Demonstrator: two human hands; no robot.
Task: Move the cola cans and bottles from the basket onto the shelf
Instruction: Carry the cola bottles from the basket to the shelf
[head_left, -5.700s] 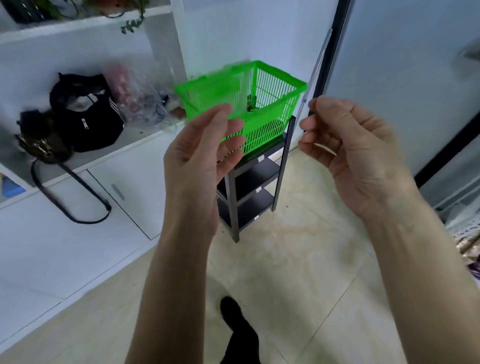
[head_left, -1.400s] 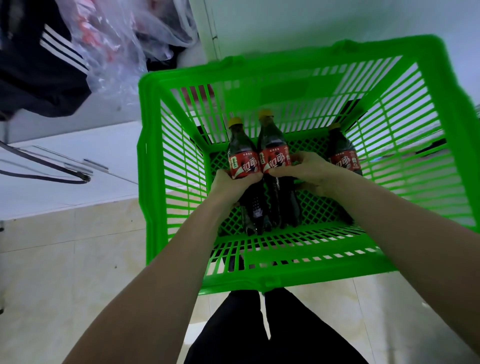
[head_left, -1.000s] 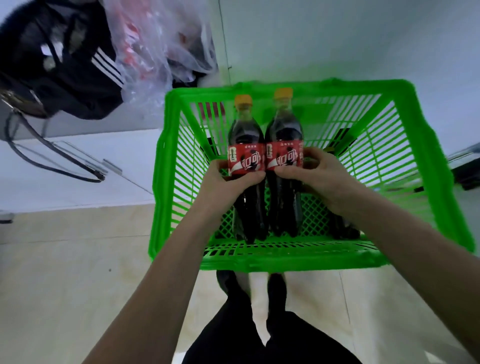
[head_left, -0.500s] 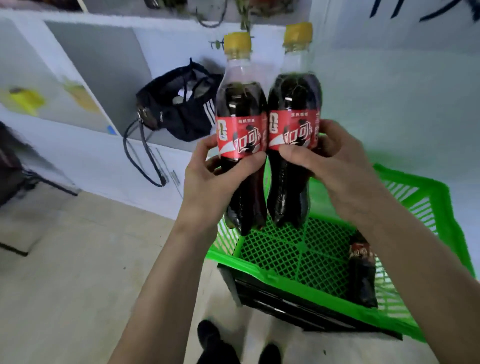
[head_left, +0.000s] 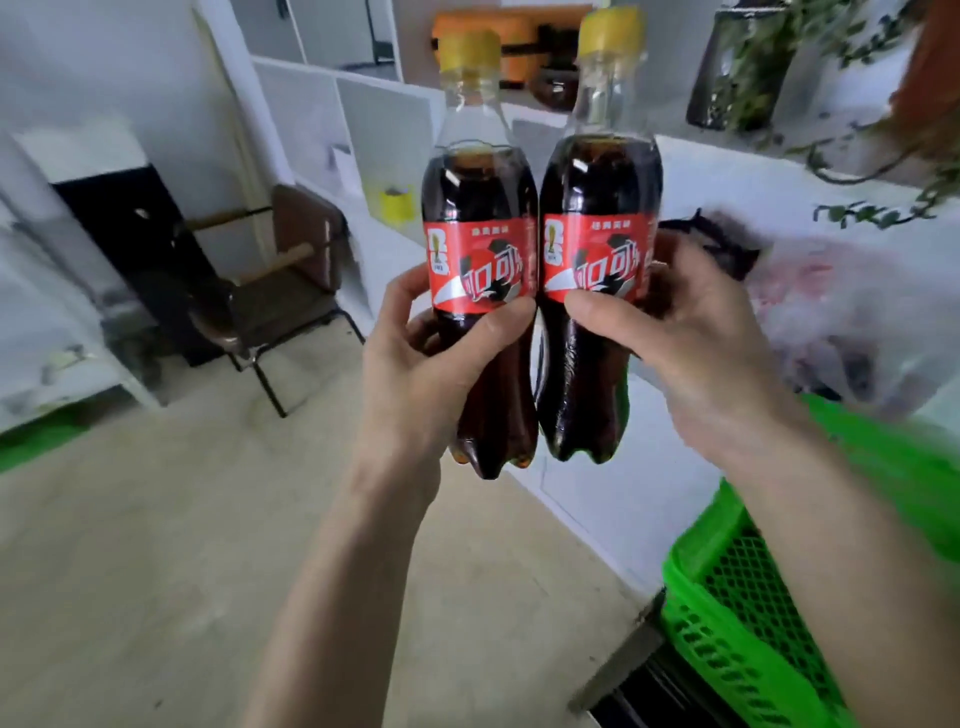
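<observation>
I hold two cola bottles upright and side by side in front of me, both with yellow caps and red labels. My left hand (head_left: 421, 364) grips the left cola bottle (head_left: 480, 208) around its waist. My right hand (head_left: 691, 353) grips the right cola bottle (head_left: 600, 202) at the label. The green basket (head_left: 727, 639) is at the lower right on a dark metal rack (head_left: 623, 660), partly hidden by my right arm. Its contents are out of view.
White shelving (head_left: 358, 119) runs along the wall behind the bottles, with a yellow item (head_left: 397, 202) in one cubby. A brown chair (head_left: 280, 291) stands on the beige floor at left. Plastic bags (head_left: 841, 312) and trailing plants (head_left: 857, 104) sit on the white counter at right.
Both hands lifted the two bottles out of the basket and up. My view has turned left, so the basket slid to the lower right and the chair came into sight.
</observation>
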